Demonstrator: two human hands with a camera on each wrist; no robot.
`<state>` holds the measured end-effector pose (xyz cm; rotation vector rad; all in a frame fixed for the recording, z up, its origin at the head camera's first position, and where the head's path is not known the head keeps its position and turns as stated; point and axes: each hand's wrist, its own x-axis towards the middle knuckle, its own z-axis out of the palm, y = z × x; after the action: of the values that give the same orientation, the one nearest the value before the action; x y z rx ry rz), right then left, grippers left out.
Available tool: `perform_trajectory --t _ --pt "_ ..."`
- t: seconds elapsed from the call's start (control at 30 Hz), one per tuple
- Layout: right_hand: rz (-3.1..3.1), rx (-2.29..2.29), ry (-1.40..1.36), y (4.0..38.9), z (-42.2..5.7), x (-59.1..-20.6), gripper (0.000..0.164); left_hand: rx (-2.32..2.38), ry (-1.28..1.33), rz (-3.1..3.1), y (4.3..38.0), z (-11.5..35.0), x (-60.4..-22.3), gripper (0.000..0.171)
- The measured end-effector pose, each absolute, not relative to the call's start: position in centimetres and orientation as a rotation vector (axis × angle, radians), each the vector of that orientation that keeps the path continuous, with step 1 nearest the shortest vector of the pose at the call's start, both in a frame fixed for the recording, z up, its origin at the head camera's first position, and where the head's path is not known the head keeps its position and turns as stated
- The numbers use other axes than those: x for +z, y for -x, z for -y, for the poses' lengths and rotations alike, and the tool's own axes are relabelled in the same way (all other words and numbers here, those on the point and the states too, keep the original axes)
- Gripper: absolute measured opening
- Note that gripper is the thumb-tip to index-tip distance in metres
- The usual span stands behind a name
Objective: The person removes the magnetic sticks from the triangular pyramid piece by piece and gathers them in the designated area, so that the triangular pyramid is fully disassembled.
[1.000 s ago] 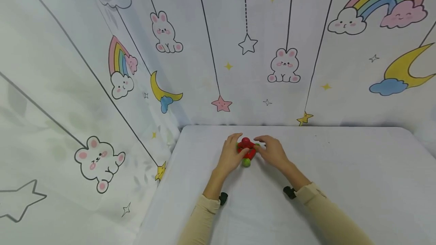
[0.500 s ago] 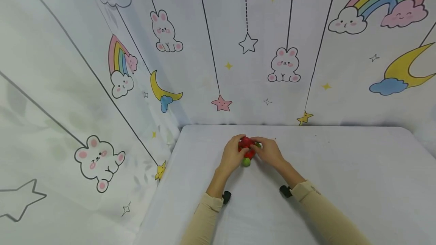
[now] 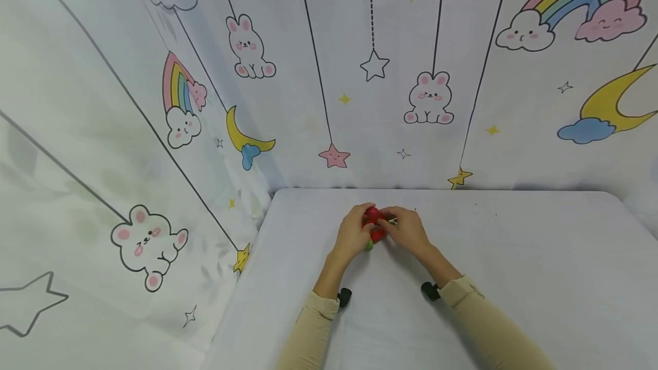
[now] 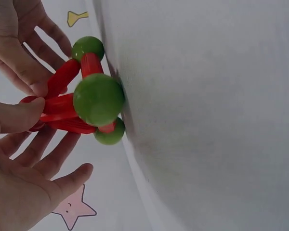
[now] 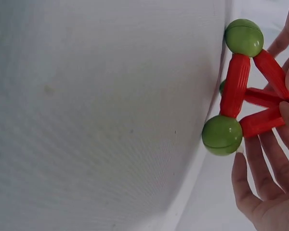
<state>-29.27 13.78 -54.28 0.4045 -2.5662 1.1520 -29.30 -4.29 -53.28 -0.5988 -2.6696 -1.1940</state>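
Observation:
A toy pyramid (image 3: 377, 234) of red rods and green balls has a red ball (image 3: 373, 213) at its top, which is mostly covered by fingers in the wrist views. My left hand (image 3: 353, 232) grips it from the left, the thumb near the top where the rods meet. From the right, my right hand (image 3: 408, 230) pinches the upper part of the rods. The left wrist view shows a large green ball (image 4: 98, 99) nearest the camera, with other green balls behind. A red rod (image 5: 235, 85) joins two green balls in the right wrist view. Whether the base touches the table cannot be told.
A white cloth covers the table (image 3: 514, 278), whose back edge lies just beyond the hands. Behind stands a white curtain (image 3: 308, 73) printed with rabbits, stars and rainbows. Dark wrist cameras (image 3: 430, 291) sit under both wrists.
Both hands have closed in on the pyramid, the right moving left onto the rods and the left moving slightly right. The front green ball is now partly hidden by the left hand.

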Motion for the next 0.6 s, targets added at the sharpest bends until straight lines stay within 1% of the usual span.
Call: perform_trajectory --t 0.17,0.6 --pt "2.545 1.172 -0.372 29.03 -13.53 -54.02 0.025 -1.188 0.581 2.658 29.38 4.27 -53.24 0.055" --pt "2.539 1.175 -0.318 29.03 -13.41 -54.11 0.024 -1.229 0.574 2.639 29.84 4.53 -53.52 0.045"
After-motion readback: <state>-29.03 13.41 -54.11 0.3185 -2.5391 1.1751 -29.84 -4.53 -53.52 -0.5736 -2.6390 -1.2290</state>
